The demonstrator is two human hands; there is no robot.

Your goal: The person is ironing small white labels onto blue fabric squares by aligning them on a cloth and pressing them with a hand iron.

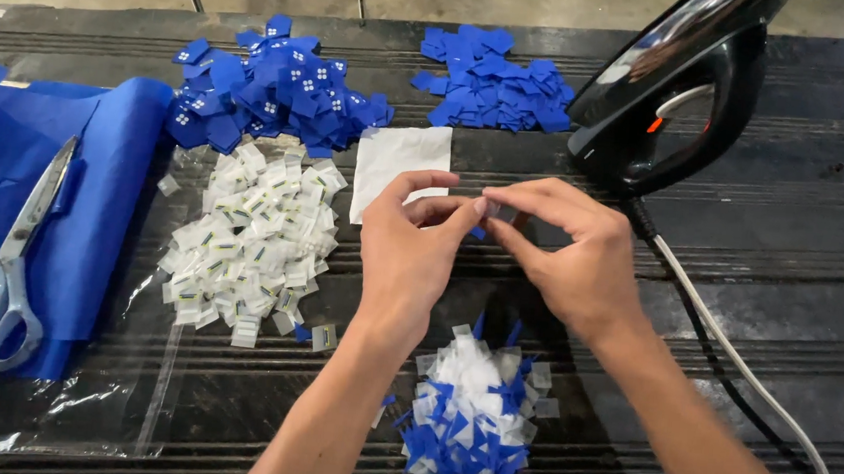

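Just in front of the black iron (670,86) standing upright on the dark ribbed surface (792,256), a person's left hand (411,246) and right hand (567,243) meet, fingertips pinched together on a tiny piece (492,212) — clear film with a scrap of blue showing at its lower edge. Below the hands, nearer the person than the iron, lies a mixed heap of blue and clear bits (473,417). Left of the iron sit a white square (400,160), a mound of small clear packets (251,239) and two piles of blue squares: one bearing white buttons (263,89), one plain (494,92). Farther left, scissors (2,279) rest on folded blue fabric (64,199). The piece looks slight and slippery, so a light, steady pinch from both sides — kept clear of the iron's soleplate and its cord (733,362) — seems the sound way to handle it.
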